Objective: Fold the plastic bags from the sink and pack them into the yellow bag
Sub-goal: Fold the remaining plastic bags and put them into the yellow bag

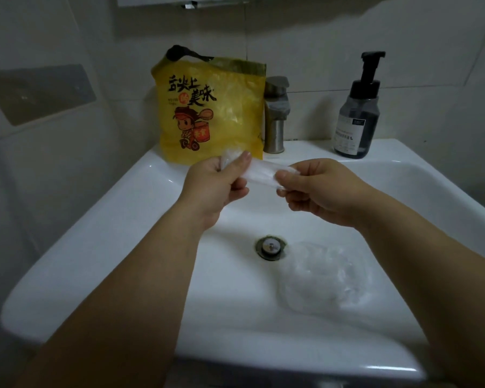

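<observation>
Crosswise, plastic bag (263,172) — translucent strip.

White sink (76,256) carries yellow bag (210,107), faucet (275,119), soap bottle (357,121); crumpled plastic bags (325,278) lie in basin

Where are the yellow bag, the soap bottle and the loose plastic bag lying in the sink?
yellow bag (207,113), head view, on its printed front.
soap bottle (357,123), head view, on its dark body.
loose plastic bag (325,278), head view, on its crumpled middle.
</observation>
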The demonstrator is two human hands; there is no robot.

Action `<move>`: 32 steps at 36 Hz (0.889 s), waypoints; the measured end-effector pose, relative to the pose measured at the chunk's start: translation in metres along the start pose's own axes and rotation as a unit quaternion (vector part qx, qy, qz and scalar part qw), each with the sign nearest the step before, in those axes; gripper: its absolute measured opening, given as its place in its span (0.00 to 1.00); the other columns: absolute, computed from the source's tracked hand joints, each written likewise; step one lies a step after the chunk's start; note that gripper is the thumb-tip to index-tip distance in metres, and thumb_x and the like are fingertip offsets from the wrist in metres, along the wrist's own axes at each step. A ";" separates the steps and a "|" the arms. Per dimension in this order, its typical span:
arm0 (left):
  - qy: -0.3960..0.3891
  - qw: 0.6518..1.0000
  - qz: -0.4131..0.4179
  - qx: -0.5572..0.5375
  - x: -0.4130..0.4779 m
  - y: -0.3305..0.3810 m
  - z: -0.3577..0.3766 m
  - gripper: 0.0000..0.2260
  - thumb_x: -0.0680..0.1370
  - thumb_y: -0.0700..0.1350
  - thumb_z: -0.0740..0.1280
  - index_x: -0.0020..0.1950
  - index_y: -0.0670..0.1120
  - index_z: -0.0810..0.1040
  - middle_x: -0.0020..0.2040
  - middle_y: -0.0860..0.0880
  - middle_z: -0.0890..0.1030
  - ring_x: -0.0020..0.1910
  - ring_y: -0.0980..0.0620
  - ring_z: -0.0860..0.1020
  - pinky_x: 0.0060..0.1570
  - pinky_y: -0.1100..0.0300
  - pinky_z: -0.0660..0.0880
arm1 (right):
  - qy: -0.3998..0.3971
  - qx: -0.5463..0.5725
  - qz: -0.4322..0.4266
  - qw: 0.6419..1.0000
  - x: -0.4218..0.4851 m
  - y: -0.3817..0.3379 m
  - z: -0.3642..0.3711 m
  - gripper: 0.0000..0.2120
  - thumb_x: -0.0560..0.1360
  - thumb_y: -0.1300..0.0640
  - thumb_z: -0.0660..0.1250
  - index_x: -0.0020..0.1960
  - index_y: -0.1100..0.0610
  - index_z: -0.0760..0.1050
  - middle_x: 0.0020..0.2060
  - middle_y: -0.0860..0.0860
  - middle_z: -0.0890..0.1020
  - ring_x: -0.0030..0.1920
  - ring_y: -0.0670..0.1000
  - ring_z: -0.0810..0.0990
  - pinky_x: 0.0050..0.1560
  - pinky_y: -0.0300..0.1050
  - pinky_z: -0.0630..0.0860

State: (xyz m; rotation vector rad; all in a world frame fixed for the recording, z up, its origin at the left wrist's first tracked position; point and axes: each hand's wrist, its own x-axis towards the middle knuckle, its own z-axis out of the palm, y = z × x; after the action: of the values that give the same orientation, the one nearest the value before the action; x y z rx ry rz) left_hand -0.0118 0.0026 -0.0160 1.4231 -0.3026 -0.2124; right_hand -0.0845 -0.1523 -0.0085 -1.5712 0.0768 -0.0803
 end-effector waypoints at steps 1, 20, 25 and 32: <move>-0.012 1.000 0.001 -0.002 -0.001 0.001 -0.001 0.07 0.77 0.46 0.69 0.42 0.44 0.76 0.32 0.51 0.73 0.27 0.60 0.74 0.31 0.68 0.76 | -0.003 0.003 0.002 1.000 0.000 -0.001 -0.002 0.06 0.78 0.62 0.65 0.48 0.64 0.78 0.30 0.52 0.79 0.28 0.44 0.73 0.32 0.36 0.74; -0.202 0.976 -0.081 -0.001 -0.015 0.018 -0.013 0.13 0.80 0.31 0.57 0.49 0.43 0.79 0.36 0.44 0.83 0.29 0.58 0.79 0.34 0.67 0.80 | -0.071 0.063 0.016 0.995 -0.008 -0.011 -0.030 0.09 0.71 0.66 0.65 0.51 0.63 0.79 0.30 0.56 0.79 0.28 0.48 0.76 0.30 0.37 0.76; -0.168 0.983 -0.079 0.008 -0.011 0.013 -0.010 0.12 0.80 0.32 0.59 0.43 0.42 0.78 0.34 0.44 0.83 0.29 0.58 0.78 0.33 0.66 0.80 | -0.048 0.081 0.008 0.996 -0.004 -0.007 -0.025 0.10 0.75 0.72 0.60 0.43 0.63 0.78 0.28 0.57 0.79 0.27 0.50 0.76 0.29 0.39 0.76; -0.138 0.985 -0.079 -0.059 -0.010 0.016 -0.011 0.14 0.76 0.35 0.58 0.35 0.38 0.80 0.32 0.42 0.80 0.28 0.53 0.78 0.31 0.63 0.79 | -0.054 0.091 -0.006 0.994 -0.002 -0.008 -0.021 0.06 0.73 0.68 0.61 0.40 0.63 0.75 0.25 0.52 0.72 0.27 0.47 0.70 0.32 0.39 0.71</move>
State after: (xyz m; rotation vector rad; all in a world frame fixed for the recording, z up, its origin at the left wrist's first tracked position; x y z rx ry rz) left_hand -0.0183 0.0179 -0.0025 1.3001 -0.3965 -0.5523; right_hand -0.0888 -0.1725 -0.0009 -1.3922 -0.0252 -0.0116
